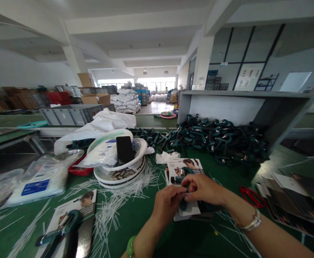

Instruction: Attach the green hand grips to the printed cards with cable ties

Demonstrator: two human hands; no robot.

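A dark green C-shaped tube cutter (183, 171) with a black knob lies on a stack of printed cards (175, 165). My left hand (167, 204) and my right hand (205, 188) meet over its lower part. The fingertips of both are pinched close together there. Whatever small thing is between them is hidden by the fingers. Thin white plastic ties (119, 195) lie scattered to the left of my hands. Farther left, another tube cutter (64, 229) rests on a printed card (88, 200), beside a shiny metal piece (85, 233).
A large heap of tube cutters (221, 139) fills the back right, by a grey box-like shelf (243, 94). A black phone (124, 150) sits on stacked white bowls (105, 183) of metal parts. Red scissors (252, 197) and more cards (288, 200) lie right; a plastic bag (42, 179) lies left.
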